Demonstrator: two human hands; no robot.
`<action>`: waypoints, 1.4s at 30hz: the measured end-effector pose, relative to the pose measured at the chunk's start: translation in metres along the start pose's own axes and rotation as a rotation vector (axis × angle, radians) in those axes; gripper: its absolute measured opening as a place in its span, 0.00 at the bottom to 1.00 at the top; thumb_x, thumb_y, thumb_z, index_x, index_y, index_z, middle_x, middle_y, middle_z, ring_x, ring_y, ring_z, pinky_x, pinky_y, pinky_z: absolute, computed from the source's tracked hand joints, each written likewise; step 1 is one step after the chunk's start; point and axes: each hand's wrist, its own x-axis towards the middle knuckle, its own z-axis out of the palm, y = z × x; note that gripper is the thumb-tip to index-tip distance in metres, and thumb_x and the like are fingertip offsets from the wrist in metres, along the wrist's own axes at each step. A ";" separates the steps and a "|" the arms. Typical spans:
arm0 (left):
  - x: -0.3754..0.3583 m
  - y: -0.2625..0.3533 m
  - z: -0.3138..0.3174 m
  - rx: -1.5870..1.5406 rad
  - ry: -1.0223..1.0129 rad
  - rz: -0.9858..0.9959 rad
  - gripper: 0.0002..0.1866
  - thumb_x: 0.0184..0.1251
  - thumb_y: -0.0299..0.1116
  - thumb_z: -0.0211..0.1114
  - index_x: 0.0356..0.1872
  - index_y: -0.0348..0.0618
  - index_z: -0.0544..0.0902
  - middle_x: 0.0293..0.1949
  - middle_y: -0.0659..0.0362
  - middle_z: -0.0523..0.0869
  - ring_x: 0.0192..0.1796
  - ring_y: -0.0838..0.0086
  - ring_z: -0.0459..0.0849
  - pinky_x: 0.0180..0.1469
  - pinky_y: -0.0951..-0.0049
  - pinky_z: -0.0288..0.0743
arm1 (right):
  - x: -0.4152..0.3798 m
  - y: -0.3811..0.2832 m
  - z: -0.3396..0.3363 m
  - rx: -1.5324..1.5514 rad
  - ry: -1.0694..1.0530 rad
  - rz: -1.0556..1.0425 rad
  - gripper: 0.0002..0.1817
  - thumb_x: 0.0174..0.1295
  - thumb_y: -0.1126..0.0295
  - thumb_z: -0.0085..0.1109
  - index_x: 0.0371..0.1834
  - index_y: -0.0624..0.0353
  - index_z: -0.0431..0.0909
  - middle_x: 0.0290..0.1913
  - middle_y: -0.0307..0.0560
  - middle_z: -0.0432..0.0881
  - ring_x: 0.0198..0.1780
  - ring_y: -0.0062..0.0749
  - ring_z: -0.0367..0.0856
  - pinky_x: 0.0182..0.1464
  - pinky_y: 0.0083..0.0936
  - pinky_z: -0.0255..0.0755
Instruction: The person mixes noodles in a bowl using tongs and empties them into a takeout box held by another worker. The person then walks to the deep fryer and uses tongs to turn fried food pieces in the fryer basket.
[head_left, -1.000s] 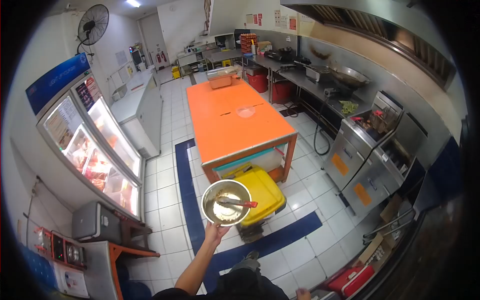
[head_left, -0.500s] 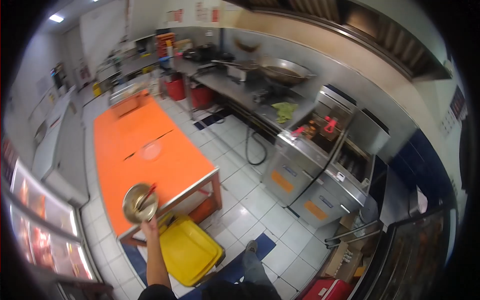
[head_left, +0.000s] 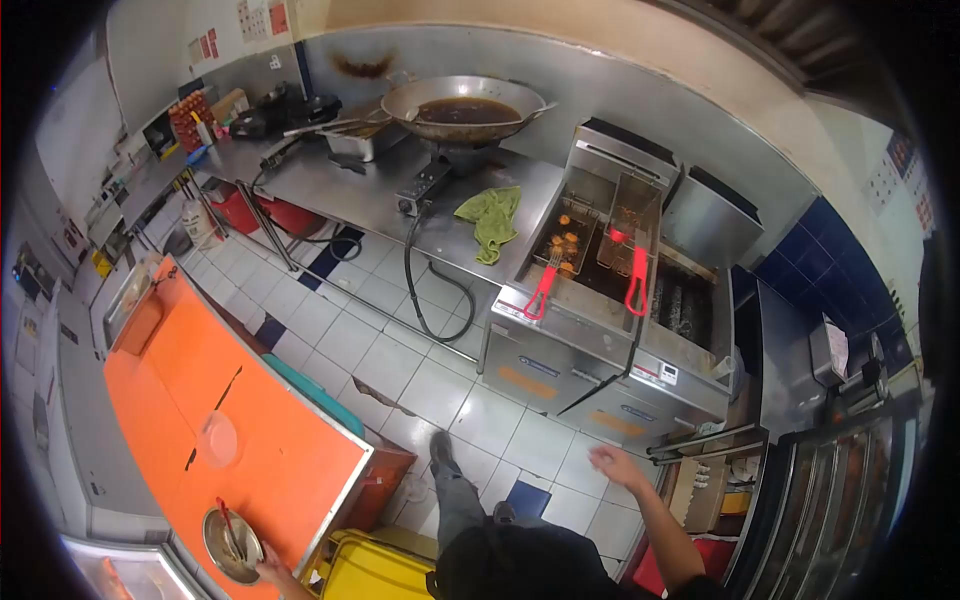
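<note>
From my remote seat I start at the far left, where one long orange table (head_left: 200,400) with a smooth, flat top fills the corner; a single round clear lid or dish (head_left: 218,438) lies on it. Near the table's lower end sits one round steel bowl (head_left: 232,545), shiny and shallow, with one pair of red-handled tongs (head_left: 228,522) lying in it. My left hand (head_left: 270,573) is at the bowl's rim, fingers closed on its edge as far as I can see (the hand is tiny at the frame's bottom). Just right of that is one yellow plastic bin (head_left: 370,575), glossy and boxy. Across the pale tiled floor stands a long steel counter (head_left: 330,190) carrying one wide round wok (head_left: 462,100) of dark liquid and one crumpled green cloth (head_left: 490,222). Next comes one boxy steel fryer (head_left: 600,330) with two wire baskets (head_left: 592,225), each with a red handle. My right hand (head_left: 615,465) hangs in the air in front of the fryer, fingers loosely spread, holding nothing.
</note>
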 end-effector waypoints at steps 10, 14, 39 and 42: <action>-0.103 -0.110 0.196 0.464 0.111 0.134 0.12 0.80 0.43 0.52 0.50 0.46 0.75 0.38 0.63 0.76 0.35 0.73 0.73 0.35 0.74 0.69 | 0.291 -0.257 -0.010 0.725 0.508 0.129 0.30 0.72 0.52 0.59 0.68 0.62 0.68 0.53 0.51 0.82 0.51 0.39 0.84 0.53 0.35 0.80; -0.149 -0.187 0.337 0.633 -0.266 0.083 0.09 0.81 0.45 0.53 0.45 0.53 0.75 0.29 0.69 0.72 0.25 0.81 0.66 0.27 0.79 0.59 | 0.363 -0.232 -0.035 0.934 0.354 0.210 0.20 0.72 0.52 0.61 0.50 0.58 0.73 0.33 0.39 0.79 0.29 0.25 0.78 0.30 0.23 0.76; -0.548 -0.627 0.479 1.376 -1.865 -1.253 0.21 0.79 0.47 0.59 0.55 0.37 0.74 0.44 0.52 0.89 0.41 0.74 0.85 0.48 0.73 0.80 | 0.312 -0.281 -0.044 0.629 0.433 0.198 0.24 0.67 0.66 0.63 0.62 0.63 0.67 0.32 0.54 0.84 0.28 0.42 0.87 0.31 0.34 0.80; -0.559 -0.612 0.481 1.230 -1.695 -1.263 0.14 0.80 0.45 0.57 0.46 0.43 0.71 0.30 0.58 0.82 0.29 0.76 0.82 0.34 0.73 0.80 | 0.242 -0.316 -0.090 -0.155 0.214 0.042 0.28 0.67 0.55 0.63 0.62 0.62 0.69 0.41 0.63 0.84 0.43 0.55 0.87 0.46 0.44 0.80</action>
